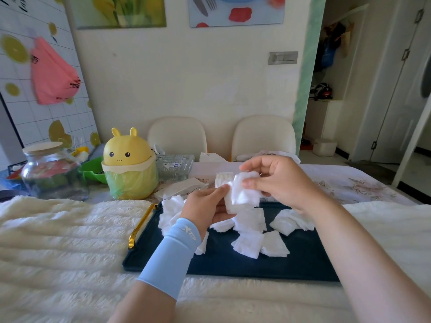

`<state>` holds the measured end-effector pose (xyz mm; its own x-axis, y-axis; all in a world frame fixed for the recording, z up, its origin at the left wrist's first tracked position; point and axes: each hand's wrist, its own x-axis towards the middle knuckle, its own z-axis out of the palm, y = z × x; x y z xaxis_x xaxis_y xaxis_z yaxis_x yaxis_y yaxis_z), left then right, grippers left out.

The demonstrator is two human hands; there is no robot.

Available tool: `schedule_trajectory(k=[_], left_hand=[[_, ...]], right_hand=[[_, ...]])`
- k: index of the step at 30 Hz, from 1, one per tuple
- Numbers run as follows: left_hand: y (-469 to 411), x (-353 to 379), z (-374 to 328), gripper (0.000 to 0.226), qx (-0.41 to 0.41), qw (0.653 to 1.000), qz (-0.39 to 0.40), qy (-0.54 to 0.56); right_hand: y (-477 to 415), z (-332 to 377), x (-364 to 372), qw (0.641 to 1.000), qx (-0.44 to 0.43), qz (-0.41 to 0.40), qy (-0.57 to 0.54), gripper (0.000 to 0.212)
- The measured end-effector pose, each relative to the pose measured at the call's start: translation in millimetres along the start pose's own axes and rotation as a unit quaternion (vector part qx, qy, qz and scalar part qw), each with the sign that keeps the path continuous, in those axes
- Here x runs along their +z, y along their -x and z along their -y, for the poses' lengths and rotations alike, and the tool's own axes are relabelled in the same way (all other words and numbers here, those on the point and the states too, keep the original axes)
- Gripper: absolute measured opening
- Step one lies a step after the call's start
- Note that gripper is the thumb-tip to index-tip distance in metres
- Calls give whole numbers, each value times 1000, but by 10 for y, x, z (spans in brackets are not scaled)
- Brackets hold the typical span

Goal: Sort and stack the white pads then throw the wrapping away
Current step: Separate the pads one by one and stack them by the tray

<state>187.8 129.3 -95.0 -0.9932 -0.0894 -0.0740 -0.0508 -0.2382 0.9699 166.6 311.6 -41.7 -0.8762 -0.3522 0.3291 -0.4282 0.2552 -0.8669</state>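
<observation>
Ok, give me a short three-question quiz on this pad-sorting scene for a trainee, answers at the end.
1. True or false: the left hand and right hand both hold the bundle of pads.
2. The loose pads lie on: A a chair, B the dark tray, C the floor.
3. Fill in: the yellow bin stands to the tray's ___.
Key: 1 true; 2 B; 3 left.

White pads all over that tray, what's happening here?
A person is sorting them. The left hand grips a small stack above the dark tray, and the right hand pinches the top pad. Many loose pads lie scattered on the tray. A yellow bin stands behind, to the left.
</observation>
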Motion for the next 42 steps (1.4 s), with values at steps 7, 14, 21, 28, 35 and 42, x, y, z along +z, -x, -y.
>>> schedule_trajectory(k=[7, 14, 21, 28, 35, 42], left_hand=[[1, -17, -18, 39, 6, 999, 51, 13], [-6, -113, -9, 26, 46, 988, 127, -75], [-50, -163, 5, 31, 42, 988, 83, -121], [-172, -330, -18, 22, 33, 997, -53, -43], [-183, -268, 18, 12, 12, 996, -93, -5], [-136, -199, 21, 9, 25, 990, -139, -14]], right_hand=[[-60, -114, 149, 992, -13, -47, 118, 27], [-39, -149, 115, 996, 67, 1, 60, 47], [-72, -228, 184, 995, 79, -26, 56, 11], [-46, -382, 116, 944, 126, 67, 299, 36], [-51, -427, 174, 959, 106, 41, 259, 21], [-97, -326, 59, 985, 139, -60, -87, 12]])
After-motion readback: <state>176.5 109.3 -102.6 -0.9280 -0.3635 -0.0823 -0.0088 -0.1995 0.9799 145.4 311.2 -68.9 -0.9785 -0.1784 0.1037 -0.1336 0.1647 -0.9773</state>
